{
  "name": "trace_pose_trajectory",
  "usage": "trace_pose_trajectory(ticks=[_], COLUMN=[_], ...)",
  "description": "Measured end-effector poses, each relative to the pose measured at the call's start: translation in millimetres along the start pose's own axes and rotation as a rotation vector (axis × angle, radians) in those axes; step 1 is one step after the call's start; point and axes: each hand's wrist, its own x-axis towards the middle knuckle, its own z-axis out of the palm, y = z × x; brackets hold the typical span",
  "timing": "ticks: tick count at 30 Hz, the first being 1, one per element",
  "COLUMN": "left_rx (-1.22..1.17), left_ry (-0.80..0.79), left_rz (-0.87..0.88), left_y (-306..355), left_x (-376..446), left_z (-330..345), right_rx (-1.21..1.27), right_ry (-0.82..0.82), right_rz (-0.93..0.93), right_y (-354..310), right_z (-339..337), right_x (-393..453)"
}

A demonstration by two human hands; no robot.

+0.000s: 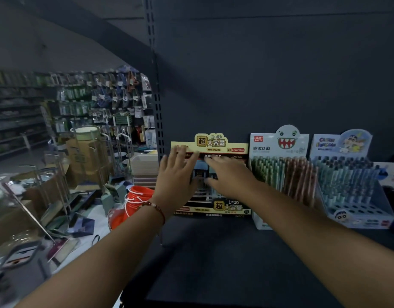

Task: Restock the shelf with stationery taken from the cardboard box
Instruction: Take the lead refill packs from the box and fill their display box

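Refill box (pixel 210 174) stands at the shelf's (pixel 213 252) back, twelve o'clock; both hands out before it. Pen display (pixel 280 172) just beside at two o'clock, another pen display (pixel 344 181) beyond at three.

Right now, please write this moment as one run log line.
step: placing on shelf | left hand: open, on yellow display box | right hand: open, on same box | neighbour: monster pen display to right

Yellow-and-black cardboard display box of refills (pixel 220 147), header card with large Chinese characters, stands upright on the dark grey metal shelf (pixel 225 252) against the back panel, at the left end of the row. Its tiered front holds blue packs, partly hidden. Just right of it: white display box of green and brown pens (pixel 280 174), then light blue cartoon pen display box (pixel 347 181).
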Motion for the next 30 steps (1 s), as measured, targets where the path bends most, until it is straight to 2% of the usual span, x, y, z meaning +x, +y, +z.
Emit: trace_pose_trajectory(ticks=[3, 7, 13, 18, 27, 30], left_rx=[0.024, -0.002, -0.120, -0.181, -0.620, -0.659], left_ry=[-0.033, 0.042, 0.088, 0.089, 0.076, 0.093], left_rz=[0.047, 0.058, -0.024, -0.033, -0.278, -0.363], left_y=[-4.6, -4.7, 3.1, -8.5, -12.9, -8.7], left_x=[-1.4, -5.2, 3.4, -2.6, -21.5, -23.7], left_z=[5.3, 5.9, 5.1, 10.0, 14.4, 12.8], right_rx=[0.004, -0.008, 0.021, -0.002, 0.115, 0.114], right_ry=[0.023, 0.096, 0.148, 0.169, 0.246, 0.262], right_rz=[0.014, 0.004, 0.040, -0.020, 0.033, -0.007], right_y=[3.3, 8.8, 2.2, -5.7, -8.3, -17.9], right_z=[5.3, 6.8, 9.2, 13.8, 16.4, 20.0], right_x=[1.7, -1.8, 4.5, 10.9, 17.7, 17.3])
